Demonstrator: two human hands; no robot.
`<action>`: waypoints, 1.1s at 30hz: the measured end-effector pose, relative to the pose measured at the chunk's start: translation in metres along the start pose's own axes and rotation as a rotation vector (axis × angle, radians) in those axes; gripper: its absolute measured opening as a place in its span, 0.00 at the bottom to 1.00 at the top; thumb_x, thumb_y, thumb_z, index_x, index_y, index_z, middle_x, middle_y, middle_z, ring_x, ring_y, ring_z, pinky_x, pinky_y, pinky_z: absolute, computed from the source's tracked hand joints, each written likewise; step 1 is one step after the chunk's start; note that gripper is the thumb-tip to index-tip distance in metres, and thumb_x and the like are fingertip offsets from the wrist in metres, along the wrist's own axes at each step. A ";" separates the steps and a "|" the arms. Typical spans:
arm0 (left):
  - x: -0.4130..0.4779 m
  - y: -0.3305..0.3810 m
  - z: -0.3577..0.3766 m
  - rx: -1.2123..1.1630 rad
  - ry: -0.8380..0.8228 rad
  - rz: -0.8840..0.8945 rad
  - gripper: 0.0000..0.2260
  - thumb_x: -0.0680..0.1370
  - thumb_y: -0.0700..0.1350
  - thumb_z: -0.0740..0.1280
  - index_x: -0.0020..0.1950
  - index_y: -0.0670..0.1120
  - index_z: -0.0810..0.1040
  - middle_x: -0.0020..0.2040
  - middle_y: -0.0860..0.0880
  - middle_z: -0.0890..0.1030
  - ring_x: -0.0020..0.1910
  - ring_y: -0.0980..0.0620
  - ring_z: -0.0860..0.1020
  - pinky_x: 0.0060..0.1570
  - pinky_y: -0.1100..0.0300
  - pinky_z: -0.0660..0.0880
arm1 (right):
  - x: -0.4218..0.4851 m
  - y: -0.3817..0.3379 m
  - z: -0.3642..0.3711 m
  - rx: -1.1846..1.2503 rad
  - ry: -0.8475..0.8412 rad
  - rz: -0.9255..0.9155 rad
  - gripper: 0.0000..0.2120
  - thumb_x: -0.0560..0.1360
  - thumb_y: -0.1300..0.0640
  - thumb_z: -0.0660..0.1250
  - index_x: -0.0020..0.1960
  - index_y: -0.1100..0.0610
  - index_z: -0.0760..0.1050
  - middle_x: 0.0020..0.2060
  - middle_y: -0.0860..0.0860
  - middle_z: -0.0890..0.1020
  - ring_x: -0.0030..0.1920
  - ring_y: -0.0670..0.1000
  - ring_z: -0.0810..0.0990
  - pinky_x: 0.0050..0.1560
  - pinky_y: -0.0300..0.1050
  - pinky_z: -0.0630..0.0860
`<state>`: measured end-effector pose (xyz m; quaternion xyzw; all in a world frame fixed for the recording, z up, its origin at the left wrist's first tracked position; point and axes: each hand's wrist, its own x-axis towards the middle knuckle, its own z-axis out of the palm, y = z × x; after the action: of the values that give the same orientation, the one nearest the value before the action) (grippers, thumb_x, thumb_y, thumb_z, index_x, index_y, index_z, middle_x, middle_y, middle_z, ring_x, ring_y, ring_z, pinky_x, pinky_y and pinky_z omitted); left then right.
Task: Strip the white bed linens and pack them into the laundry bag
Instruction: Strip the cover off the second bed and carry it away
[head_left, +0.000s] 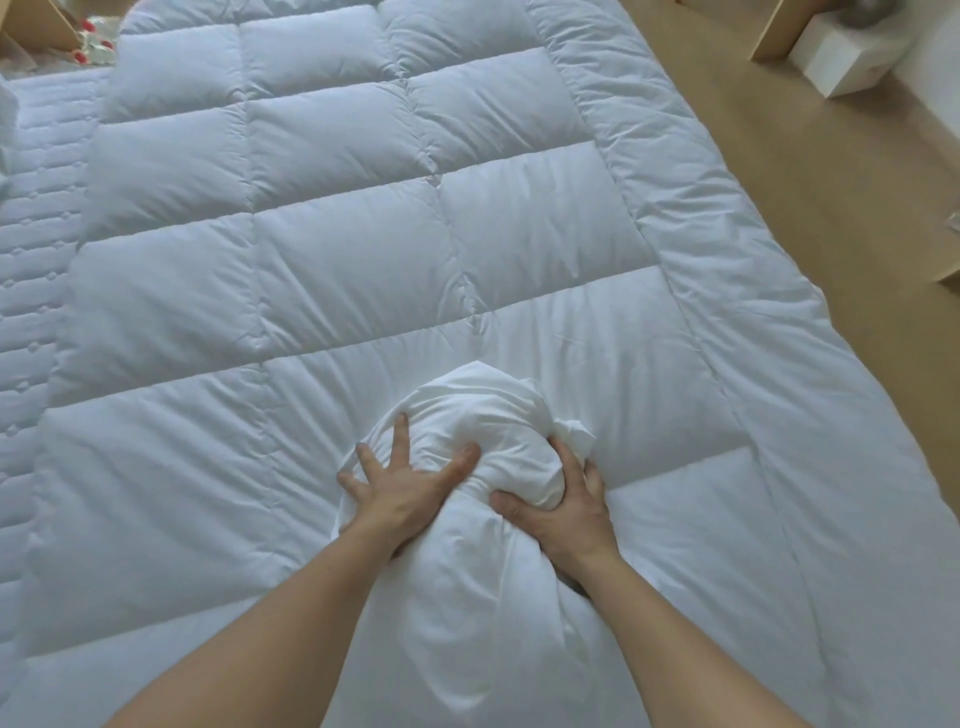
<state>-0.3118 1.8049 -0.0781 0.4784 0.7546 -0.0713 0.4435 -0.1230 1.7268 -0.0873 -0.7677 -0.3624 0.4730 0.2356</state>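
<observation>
**A:** Head view. What do we note at near centre?

**B:** We note a white linen bundle (488, 415), bunched into a rounded lump. It lies on the quilted duvet (337, 260), and its cloth trails toward us between the two forearms.

**A:** How do we read the hands?

**B:** The left hand (410, 493) lies on the bundle's left flank, fingers straight and spread, pressing flat into the cloth. The right hand (563, 512) grips the bundle's right side, with the thumb across the near face and the fingers curled round the far side. A tuft of cloth stands out just beyond them.

**A:** And the surroundings?

**B:** The duvet covers most of the bed, its stitched squares running to the far edge. At left we see an uncovered strip of stitched mattress pad (36, 208). At right lies tan floor (831, 197), with a white box (852, 57) at far right beside pale wooden furniture (779, 31). At far left sit red-capped items (98, 44), too small for us to identify.

**A:** Is the bundle's outer cloth a bag?

**B:** We cannot tell bag from sheet.
</observation>
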 end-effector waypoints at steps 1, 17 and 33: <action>0.002 -0.001 0.000 0.009 -0.004 0.011 0.62 0.46 0.89 0.51 0.75 0.70 0.32 0.81 0.42 0.36 0.78 0.40 0.31 0.74 0.39 0.34 | 0.000 0.001 0.000 -0.011 0.001 -0.006 0.57 0.49 0.22 0.73 0.73 0.27 0.52 0.76 0.47 0.58 0.76 0.54 0.62 0.75 0.55 0.64; -0.011 -0.014 -0.012 -0.267 -0.122 0.054 0.56 0.51 0.77 0.75 0.74 0.74 0.53 0.76 0.50 0.62 0.70 0.45 0.70 0.68 0.43 0.71 | 0.000 0.002 -0.005 0.011 -0.062 0.011 0.62 0.48 0.25 0.76 0.76 0.31 0.51 0.68 0.46 0.65 0.69 0.57 0.71 0.68 0.57 0.71; -0.015 -0.025 0.000 -0.199 0.032 0.041 0.67 0.44 0.85 0.62 0.79 0.66 0.41 0.82 0.52 0.46 0.80 0.44 0.43 0.77 0.41 0.49 | 0.029 -0.024 -0.017 -0.660 -0.197 -0.295 0.54 0.54 0.17 0.60 0.68 0.21 0.28 0.76 0.40 0.26 0.77 0.50 0.25 0.73 0.75 0.44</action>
<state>-0.3295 1.7819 -0.0750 0.4486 0.7549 0.0207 0.4780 -0.1075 1.7642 -0.0785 -0.6925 -0.6232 0.3634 0.0050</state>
